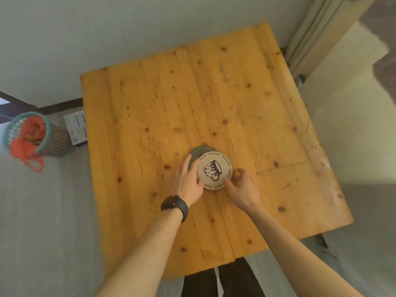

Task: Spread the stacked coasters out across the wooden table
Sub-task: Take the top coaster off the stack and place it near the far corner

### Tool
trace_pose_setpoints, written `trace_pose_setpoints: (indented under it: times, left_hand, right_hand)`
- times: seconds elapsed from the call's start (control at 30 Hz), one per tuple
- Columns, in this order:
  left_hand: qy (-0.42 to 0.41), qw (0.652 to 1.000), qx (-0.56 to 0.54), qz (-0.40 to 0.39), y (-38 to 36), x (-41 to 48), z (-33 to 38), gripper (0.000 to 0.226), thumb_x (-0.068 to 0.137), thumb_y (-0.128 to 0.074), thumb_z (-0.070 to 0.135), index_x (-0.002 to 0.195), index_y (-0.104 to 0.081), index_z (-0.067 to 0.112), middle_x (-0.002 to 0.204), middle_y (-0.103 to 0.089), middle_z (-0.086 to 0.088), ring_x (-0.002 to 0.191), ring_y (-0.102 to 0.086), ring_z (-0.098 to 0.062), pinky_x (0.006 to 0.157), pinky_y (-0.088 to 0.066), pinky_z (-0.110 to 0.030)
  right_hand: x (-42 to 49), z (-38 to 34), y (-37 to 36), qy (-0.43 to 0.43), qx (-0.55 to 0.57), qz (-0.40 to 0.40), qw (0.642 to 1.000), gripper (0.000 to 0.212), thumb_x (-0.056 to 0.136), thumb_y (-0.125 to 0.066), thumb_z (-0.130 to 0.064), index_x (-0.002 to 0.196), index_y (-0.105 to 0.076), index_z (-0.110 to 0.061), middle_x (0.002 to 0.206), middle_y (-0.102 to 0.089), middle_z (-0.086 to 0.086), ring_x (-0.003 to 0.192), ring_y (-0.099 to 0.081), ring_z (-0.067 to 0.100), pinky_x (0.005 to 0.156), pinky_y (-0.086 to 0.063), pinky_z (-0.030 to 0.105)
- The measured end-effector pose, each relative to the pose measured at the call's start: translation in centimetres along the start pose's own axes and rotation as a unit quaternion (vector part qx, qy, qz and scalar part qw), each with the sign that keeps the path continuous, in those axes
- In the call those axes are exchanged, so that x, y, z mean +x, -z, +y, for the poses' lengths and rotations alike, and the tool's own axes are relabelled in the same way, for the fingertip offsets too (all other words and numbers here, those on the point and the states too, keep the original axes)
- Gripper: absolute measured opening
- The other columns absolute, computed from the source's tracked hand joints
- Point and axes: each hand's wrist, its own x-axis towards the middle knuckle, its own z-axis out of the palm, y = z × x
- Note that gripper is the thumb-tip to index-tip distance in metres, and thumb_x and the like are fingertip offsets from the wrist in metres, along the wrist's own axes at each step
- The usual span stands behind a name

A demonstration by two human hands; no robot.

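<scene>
A stack of round coasters lies near the middle of the wooden table [235,99]. The top coaster [215,170] is pale, printed with a dark mug and a ring of lettering. A grey-green coaster [201,151] sticks out from under it toward the far left. My left hand [188,181], with a ring and a black wristwatch, rests flat against the stack's left side, fingers on the grey-green coaster. My right hand [240,187] pinches the pale coaster's right edge. How many coasters lie beneath is hidden.
A teal mesh bin [32,136] with an orange bag stands on the floor to the left, next to a white box [77,129]. Walls close in behind the table, a curtain [317,35] hangs at the far right. My legs show below the table's near edge.
</scene>
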Motion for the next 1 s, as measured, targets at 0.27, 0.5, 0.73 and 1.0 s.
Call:
trace_pose_setpoints:
  times: [0.27,0.5,0.73,1.0]
  left_hand:
    - [-0.041,0.995,0.089,-0.024,0.8,1.9,-0.3,0.062,0.089,-0.057,0.037,0.146,-0.032,0.032,0.154,-0.027,0.005,0.131,-0.034,-0.025,0.083,-0.053,-0.036]
    - [-0.088,0.967,0.239,-0.006,1.4,3.0,1.1,0.071,0.095,-0.040,0.052,0.153,-0.023,0.015,0.138,-0.041,-0.010,0.104,-0.051,-0.028,0.075,-0.048,-0.033]
    - [-0.029,0.953,0.296,-0.066,1.1,4.8,4.2,0.089,0.085,-0.053,0.065,0.149,-0.018,0.013,0.139,-0.033,-0.019,0.104,-0.056,-0.038,0.083,-0.051,-0.039]
    - [0.043,0.965,0.242,-0.096,0.9,5.1,5.3,0.091,0.083,-0.061,0.059,0.148,-0.015,0.017,0.141,-0.029,-0.017,0.110,-0.055,-0.039,0.076,-0.052,-0.039]
  right_hand:
    - [1.9,-1.1,-2.0,-0.007,0.037,0.055,0.998,0.033,0.093,-0.066,-0.039,0.114,-0.054,-0.016,0.096,-0.063,0.000,0.091,-0.063,0.026,0.064,-0.043,0.032]
    - [1.1,0.4,1.0,-0.019,0.132,0.103,0.986,0.029,0.099,-0.060,-0.037,0.124,-0.052,-0.026,0.114,-0.066,-0.003,0.095,-0.072,0.024,0.072,-0.063,0.043]
    - [8.1,2.2,9.7,-0.093,0.205,0.187,0.956,0.026,0.094,-0.060,-0.046,0.114,-0.053,-0.029,0.112,-0.072,0.000,0.096,-0.071,0.025,0.078,-0.061,0.053]
    - [14.1,-0.6,14.8,-0.081,0.096,0.228,0.965,0.037,0.099,-0.056,-0.035,0.130,-0.053,-0.015,0.119,-0.065,0.004,0.105,-0.060,0.024,0.075,-0.040,0.032]
